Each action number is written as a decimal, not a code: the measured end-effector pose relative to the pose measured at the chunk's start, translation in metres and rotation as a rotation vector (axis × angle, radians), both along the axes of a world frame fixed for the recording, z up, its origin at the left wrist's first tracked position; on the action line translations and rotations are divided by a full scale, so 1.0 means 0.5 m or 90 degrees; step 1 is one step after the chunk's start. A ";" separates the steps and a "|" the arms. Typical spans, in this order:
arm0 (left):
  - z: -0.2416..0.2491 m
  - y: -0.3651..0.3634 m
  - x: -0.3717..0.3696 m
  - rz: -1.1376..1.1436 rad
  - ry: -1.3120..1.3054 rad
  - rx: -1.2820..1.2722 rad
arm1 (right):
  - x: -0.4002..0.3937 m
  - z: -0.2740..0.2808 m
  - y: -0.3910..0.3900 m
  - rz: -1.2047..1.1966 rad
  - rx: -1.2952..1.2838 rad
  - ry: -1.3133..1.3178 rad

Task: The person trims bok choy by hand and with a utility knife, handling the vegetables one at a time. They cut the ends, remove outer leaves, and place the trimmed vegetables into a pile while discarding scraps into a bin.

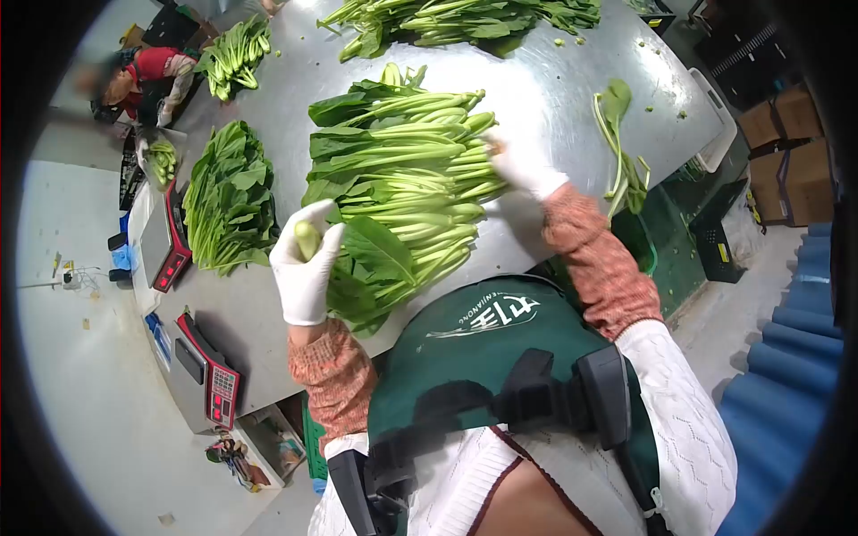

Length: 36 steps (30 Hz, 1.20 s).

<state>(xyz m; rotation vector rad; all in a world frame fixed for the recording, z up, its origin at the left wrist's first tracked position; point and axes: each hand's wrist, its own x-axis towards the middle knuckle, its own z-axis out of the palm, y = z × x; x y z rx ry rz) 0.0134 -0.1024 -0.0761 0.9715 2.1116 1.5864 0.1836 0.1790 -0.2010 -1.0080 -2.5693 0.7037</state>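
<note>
Rows of leafy green vegetables (402, 179) lie on a metal table (295, 54), stems toward the right and leaves toward the left. My left hand (307, 259), in a white glove, is closed round a stalk of greens (307, 239) whose pale stem end shows between thumb and fingers, at the lower left of the rows. My right hand (521, 165), also gloved in white, is at the stem ends on the right side of the rows. It is smeared by motion, and whether its fingers hold anything cannot be made out.
More greens lie at the left (232, 196), upper left (237, 58) and top (447, 22). Loose stalks (617, 134) are at the right. Red scales (219, 384) stand at the left edge. Another person (147, 76) is at the upper left. Cardboard boxes (791, 170) stand far right.
</note>
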 end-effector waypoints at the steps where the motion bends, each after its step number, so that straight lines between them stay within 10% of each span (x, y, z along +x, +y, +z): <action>1: 0.007 0.007 0.005 0.003 -0.049 0.016 | -0.043 -0.040 -0.012 0.040 0.033 0.012; 10: -0.022 -0.038 -0.024 0.098 0.090 -0.025 | -0.095 0.013 -0.037 0.012 -0.114 0.168; 17: 0.007 0.127 0.060 -0.108 0.634 0.005 | 0.002 0.207 -0.087 0.113 -0.339 0.238; 26: 0.015 0.188 0.127 -0.182 0.670 -0.075 | 0.102 0.249 -0.108 0.107 -0.599 0.326; 28: 0.014 0.194 0.127 -0.148 0.651 -0.044 | 0.109 0.229 -0.122 0.007 -0.515 0.379; 31: 0.022 0.202 0.136 -0.095 0.638 -0.019 | 0.124 0.185 -0.142 -0.013 0.029 0.297; 36: 0.022 0.219 0.167 -0.092 0.652 -0.053 | 0.136 0.175 -0.180 -0.086 0.023 0.215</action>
